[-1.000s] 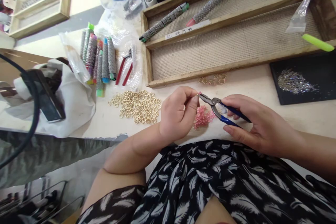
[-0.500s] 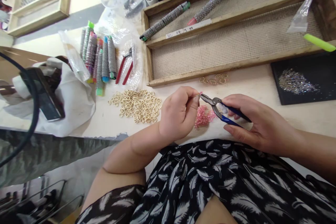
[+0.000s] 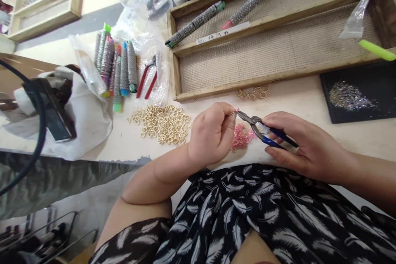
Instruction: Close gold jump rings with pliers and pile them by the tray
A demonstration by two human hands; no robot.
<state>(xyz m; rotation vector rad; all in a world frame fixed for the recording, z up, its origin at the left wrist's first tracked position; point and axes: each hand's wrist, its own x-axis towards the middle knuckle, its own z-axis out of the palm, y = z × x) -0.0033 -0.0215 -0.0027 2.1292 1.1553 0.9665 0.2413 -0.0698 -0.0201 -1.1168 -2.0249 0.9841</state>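
Observation:
My left hand [image 3: 212,134] pinches a small gold ring [image 3: 232,112] between thumb and fingers, with a tiny pink piece [image 3: 237,110] at its edge. Blue-handled pliers [image 3: 256,121] are held in my right hand [image 3: 305,142], their jaw tips touching the pink piece. Whether the jaws grip it is too small to tell. Below the tips lies a pile of pink beads [image 3: 241,136], partly behind my left hand. Many gold rings [image 3: 165,123] are heaped left of that hand. A few more rings [image 3: 261,92] lie beside the wooden frame.
The wooden mesh frame [image 3: 253,80] spans the back. At the right is a black mat [image 3: 332,111] with shiny beads [image 3: 349,95]. Red-handled pliers [image 3: 150,77] and several wire-wrapped tubes [image 3: 123,68] lie at the left, near a phone-like device [image 3: 57,115] on white cloth.
Both hands and the pliers have shifted very slightly to the right. Their holds look the same.

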